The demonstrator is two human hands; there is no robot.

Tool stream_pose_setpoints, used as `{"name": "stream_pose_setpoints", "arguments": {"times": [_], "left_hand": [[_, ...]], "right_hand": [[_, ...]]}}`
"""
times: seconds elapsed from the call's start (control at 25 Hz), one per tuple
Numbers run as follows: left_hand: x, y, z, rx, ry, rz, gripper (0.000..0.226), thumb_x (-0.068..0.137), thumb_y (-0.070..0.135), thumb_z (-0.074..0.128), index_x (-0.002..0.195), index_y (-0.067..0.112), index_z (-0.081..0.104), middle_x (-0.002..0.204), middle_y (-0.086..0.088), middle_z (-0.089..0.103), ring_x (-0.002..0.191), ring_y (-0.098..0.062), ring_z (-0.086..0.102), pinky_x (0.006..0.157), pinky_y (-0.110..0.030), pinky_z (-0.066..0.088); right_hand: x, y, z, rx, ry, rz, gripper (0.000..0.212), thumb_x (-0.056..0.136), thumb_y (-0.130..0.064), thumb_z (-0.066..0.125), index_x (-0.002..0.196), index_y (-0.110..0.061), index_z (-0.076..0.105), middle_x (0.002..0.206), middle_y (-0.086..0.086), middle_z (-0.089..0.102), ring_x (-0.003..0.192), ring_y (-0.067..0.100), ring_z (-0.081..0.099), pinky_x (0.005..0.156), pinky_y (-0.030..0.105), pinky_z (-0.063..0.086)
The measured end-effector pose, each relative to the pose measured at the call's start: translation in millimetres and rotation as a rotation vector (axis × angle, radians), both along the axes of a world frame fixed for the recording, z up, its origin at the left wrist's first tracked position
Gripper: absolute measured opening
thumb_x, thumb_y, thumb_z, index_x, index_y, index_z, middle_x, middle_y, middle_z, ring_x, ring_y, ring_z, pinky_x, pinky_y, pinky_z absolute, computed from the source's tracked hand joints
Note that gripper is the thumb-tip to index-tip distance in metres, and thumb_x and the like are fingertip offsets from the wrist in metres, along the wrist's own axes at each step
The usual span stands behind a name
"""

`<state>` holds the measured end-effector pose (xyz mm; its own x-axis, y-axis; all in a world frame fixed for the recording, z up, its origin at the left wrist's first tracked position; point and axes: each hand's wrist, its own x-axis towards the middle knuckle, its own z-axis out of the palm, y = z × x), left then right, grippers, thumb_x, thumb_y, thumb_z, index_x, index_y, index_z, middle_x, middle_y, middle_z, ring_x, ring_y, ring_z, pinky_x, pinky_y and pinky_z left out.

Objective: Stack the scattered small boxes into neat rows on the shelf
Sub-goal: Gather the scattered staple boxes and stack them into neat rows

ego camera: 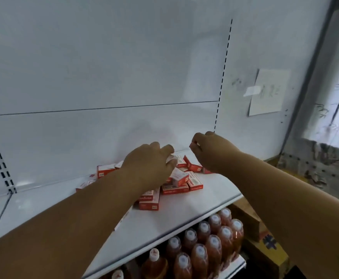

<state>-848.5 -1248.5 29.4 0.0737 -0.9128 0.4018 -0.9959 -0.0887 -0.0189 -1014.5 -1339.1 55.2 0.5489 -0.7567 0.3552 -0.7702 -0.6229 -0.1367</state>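
Several small red-and-white boxes (pixel 193 180) lie in a loose pile on the white shelf (pixel 210 198), some flat and some tilted. My left hand (pixel 148 164) reaches over the pile, and its thumb and fingers curl round one small box (pixel 172 158) at the top of the heap. More boxes (pixel 104 170) show to the left, partly hidden behind my left forearm. My right hand (pixel 206 152) hovers just above the pile's right end with its fingers curled in, and nothing shows in it.
White back panels with slotted uprights (pixel 222 81) rise behind the shelf. A paper note (pixel 269 91) is taped at the right. Several orange sauce bottles (pixel 204 248) stand on the shelf below. A cardboard box (pixel 251 220) sits at lower right.
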Motion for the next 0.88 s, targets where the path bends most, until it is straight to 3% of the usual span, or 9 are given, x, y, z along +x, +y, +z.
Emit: {"name": "stream_pose_setpoints", "arguments": {"times": [0.24, 0.36, 0.52, 0.68, 0.88], "left_hand": [[-2, -21, -23, -0.028, 0.036, 0.303, 0.045, 0.094, 0.062, 0.036, 0.129, 0.036, 0.048, 0.116, 0.004, 0.06, 0.101, -0.017, 0.055, 0.08, -0.035, 0.049], [-10, -21, -32, -0.009, 0.056, 0.443, 0.052, 0.092, 0.067, 0.035, 0.135, 0.039, 0.043, 0.121, 0.002, 0.055, 0.111, -0.02, 0.05, 0.087, -0.038, 0.047], [-25, -11, -32, -0.086, 0.106, 0.6, 0.064, 0.091, 0.067, 0.036, 0.146, 0.034, 0.033, 0.135, -0.001, 0.049, 0.123, -0.023, 0.046, 0.098, -0.041, 0.042], [-24, 15, -19, -0.138, 0.197, 0.706, 0.035, 0.095, 0.049, 0.046, 0.124, 0.031, 0.055, 0.119, 0.005, 0.063, 0.106, -0.016, 0.058, 0.087, -0.038, 0.05], [-29, 29, -20, -0.055, 0.278, 0.594, 0.023, 0.087, 0.049, 0.057, 0.105, 0.037, 0.066, 0.099, 0.013, 0.065, 0.091, -0.011, 0.061, 0.08, -0.035, 0.053]], "right_hand": [[40, -57, -27, 0.119, 0.138, 0.306, 0.033, 0.097, -0.045, 0.044, 0.116, -0.021, 0.058, 0.104, 0.004, 0.059, 0.088, 0.021, 0.06, 0.076, 0.038, 0.054], [49, -70, -37, 0.087, 0.221, 0.439, 0.041, 0.097, -0.05, 0.039, 0.122, -0.023, 0.055, 0.11, 0.005, 0.057, 0.094, 0.022, 0.059, 0.081, 0.039, 0.054], [49, -79, -32, -0.022, 0.07, 0.588, 0.031, 0.099, -0.036, 0.035, 0.112, -0.019, 0.057, 0.105, 0.005, 0.056, 0.093, 0.022, 0.054, 0.08, 0.039, 0.05], [50, -69, -24, 0.065, -0.102, 0.774, 0.012, 0.093, -0.027, 0.048, 0.093, -0.02, 0.057, 0.092, -0.002, 0.058, 0.083, 0.016, 0.056, 0.072, 0.035, 0.052], [59, -45, -26, 0.075, -0.055, 1.025, 0.009, 0.087, -0.027, 0.059, 0.091, -0.021, 0.065, 0.087, -0.003, 0.061, 0.08, 0.015, 0.057, 0.07, 0.033, 0.051]]}}
